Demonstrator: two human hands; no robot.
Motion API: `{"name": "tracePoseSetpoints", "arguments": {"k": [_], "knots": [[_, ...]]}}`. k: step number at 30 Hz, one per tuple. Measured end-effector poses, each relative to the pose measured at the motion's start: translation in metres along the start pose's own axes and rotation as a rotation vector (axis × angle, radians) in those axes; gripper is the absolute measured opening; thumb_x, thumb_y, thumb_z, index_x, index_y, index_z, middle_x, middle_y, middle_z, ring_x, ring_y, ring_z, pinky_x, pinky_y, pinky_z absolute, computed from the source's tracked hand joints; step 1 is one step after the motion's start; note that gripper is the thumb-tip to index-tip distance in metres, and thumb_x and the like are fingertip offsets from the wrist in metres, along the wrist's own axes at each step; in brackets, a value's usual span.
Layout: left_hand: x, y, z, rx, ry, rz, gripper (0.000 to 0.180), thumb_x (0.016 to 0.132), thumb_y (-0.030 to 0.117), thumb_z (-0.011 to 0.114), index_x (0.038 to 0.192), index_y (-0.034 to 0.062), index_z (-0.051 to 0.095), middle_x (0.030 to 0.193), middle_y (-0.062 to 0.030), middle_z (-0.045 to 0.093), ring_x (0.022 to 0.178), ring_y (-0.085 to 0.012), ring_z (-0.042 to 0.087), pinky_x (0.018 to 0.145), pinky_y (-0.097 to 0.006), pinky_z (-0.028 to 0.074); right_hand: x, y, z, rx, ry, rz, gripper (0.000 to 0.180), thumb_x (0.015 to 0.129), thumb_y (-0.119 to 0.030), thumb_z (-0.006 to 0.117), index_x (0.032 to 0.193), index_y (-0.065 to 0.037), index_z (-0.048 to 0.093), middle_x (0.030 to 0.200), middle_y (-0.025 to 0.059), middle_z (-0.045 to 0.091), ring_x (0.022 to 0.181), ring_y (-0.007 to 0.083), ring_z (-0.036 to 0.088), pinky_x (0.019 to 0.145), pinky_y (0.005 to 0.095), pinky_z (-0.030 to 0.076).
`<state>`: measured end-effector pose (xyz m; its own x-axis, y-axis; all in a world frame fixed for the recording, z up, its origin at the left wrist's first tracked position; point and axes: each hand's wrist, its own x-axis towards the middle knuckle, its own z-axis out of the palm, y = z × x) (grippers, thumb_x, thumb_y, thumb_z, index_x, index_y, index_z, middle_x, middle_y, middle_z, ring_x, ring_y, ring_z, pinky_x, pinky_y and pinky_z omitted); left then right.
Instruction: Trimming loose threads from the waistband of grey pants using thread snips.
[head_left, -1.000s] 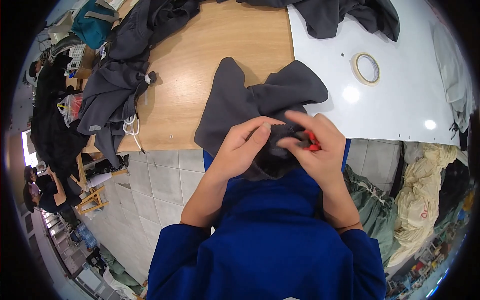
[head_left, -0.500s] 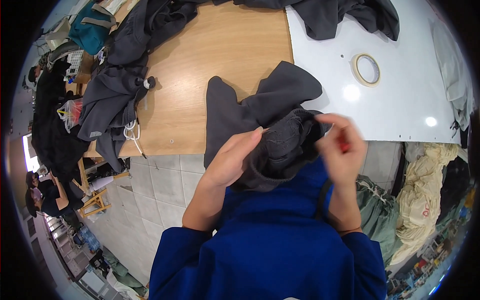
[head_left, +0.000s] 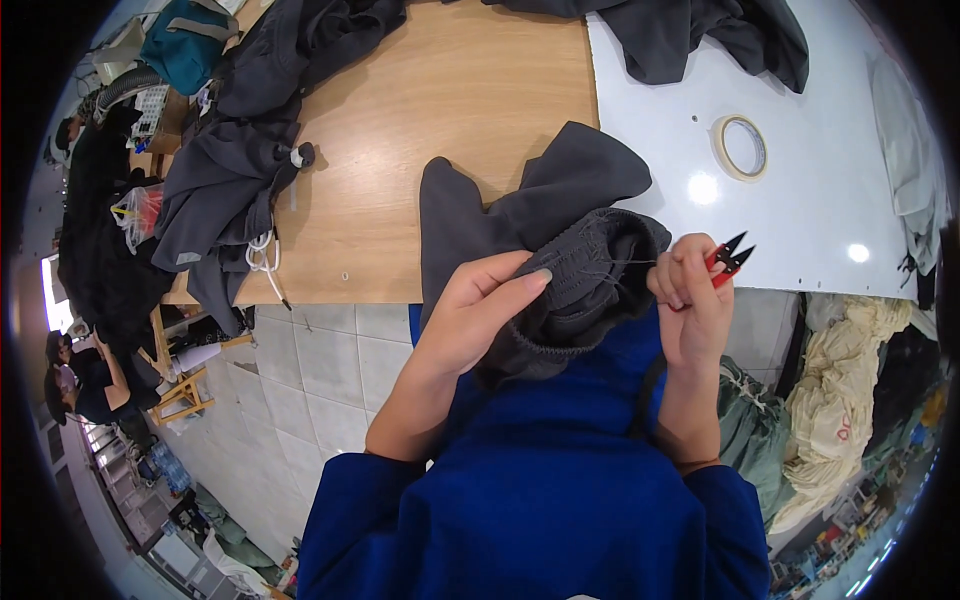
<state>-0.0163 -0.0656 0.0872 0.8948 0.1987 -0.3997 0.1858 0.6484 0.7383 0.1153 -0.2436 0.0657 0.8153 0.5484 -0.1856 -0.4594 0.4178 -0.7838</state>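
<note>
Left hand: the left hand (head_left: 478, 318) is under and on the bunched ribbed edge of the garment (head_left: 545, 255), fingers (head_left: 520, 285) stretched long and pinching the fabric against the thumb.
Right hand: the right hand (head_left: 690, 300) is up beside the fabric's right edge, fingers (head_left: 672, 278) curled tight around red-handled snips (head_left: 728, 257), black blades open and pointing up and right.
Thread: a thin dark thread (head_left: 628, 263) runs from the ribbed edge across to the right hand; whether it is pinched there, I cannot tell.
Garment: dark grey, half on the desk (head_left: 440, 110), half pulled off the near edge toward the person's blue top (head_left: 540, 480); the bunched cuff or hem sits between the two hands.
Desk: wooden on the left, white board (head_left: 800, 220) on the right.
Tape: a roll of tape (head_left: 741, 147) lies on the white board, well apart from the hands.
Other clothes: a grey pile (head_left: 240, 170) with white drawcords hangs over the desk's left end; more dark cloth (head_left: 690, 30) lies at the far edge.
Bag: a teal bag (head_left: 185, 40) lies far left.
Surroundings: tiled floor (head_left: 300, 360) below the desk; cream and green bundles (head_left: 850, 400) on the right; another person (head_left: 85, 380) seated at lower left.
</note>
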Motion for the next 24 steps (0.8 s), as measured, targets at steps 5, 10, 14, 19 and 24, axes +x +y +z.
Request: {"name": "tracePoseSetpoints", "arguments": {"k": [5, 10, 14, 19, 24], "knots": [[0.000, 0.000, -0.001, 0.173, -0.026, 0.095, 0.021, 0.098, 0.010, 0.055, 0.108, -0.0062, 0.064, 0.094, 0.0019, 0.065, 0.086, -0.0036, 0.054, 0.077, -0.018, 0.044, -0.006, -0.004, -0.016, -0.174, 0.084, -0.105, 0.023, 0.101, -0.017, 0.046, 0.115, 0.001, 0.050, 0.066, -0.0027, 0.039, 0.057, 0.0041, 0.031, 0.053, 0.0218, 0.025], [-0.004, -0.001, -0.002, 0.243, -0.033, 0.112, 0.025, 0.101, 0.015, 0.050, 0.106, -0.0057, 0.063, 0.089, 0.0036, 0.061, 0.082, -0.0026, 0.050, 0.073, -0.019, 0.043, -0.024, -0.012, 0.006, -0.604, -0.121, -0.189, 0.033, 0.090, -0.011, 0.058, 0.122, -0.001, 0.054, 0.085, 0.0026, 0.054, 0.073, 0.0071, 0.046, 0.065, 0.0199, 0.036], [-0.004, -0.001, 0.005, 0.230, -0.010, 0.091, 0.031, 0.104, 0.019, 0.045, 0.104, -0.0055, 0.063, 0.089, 0.0040, 0.060, 0.084, -0.0022, 0.049, 0.074, -0.019, 0.042, -0.012, -0.027, 0.022, -1.130, -0.296, -0.508, 0.036, 0.070, -0.011, 0.077, 0.105, -0.009, 0.071, 0.092, 0.0029, 0.063, 0.079, 0.0162, 0.053, 0.072, 0.0292, 0.040], [-0.002, -0.002, 0.007, 0.340, -0.060, 0.181, 0.026, 0.102, 0.018, 0.048, 0.110, -0.0040, 0.060, 0.089, 0.0011, 0.061, 0.083, -0.0033, 0.051, 0.074, -0.019, 0.042, -0.007, -0.027, 0.029, -1.409, -0.263, -0.772, 0.038, 0.067, -0.018, 0.077, 0.104, -0.014, 0.073, 0.089, -0.0002, 0.063, 0.078, 0.0192, 0.052, 0.074, 0.0318, 0.039], [-0.002, -0.012, 0.012, 0.295, 0.034, 0.409, 0.016, 0.090, -0.001, 0.062, 0.107, -0.0010, 0.060, 0.089, -0.0022, 0.064, 0.079, -0.0050, 0.058, 0.073, -0.019, 0.046, -0.004, -0.023, 0.029, -1.387, -0.302, -0.723, 0.037, 0.069, -0.020, 0.076, 0.105, -0.012, 0.073, 0.089, 0.0014, 0.063, 0.078, 0.0202, 0.052, 0.072, 0.0313, 0.041]]}}
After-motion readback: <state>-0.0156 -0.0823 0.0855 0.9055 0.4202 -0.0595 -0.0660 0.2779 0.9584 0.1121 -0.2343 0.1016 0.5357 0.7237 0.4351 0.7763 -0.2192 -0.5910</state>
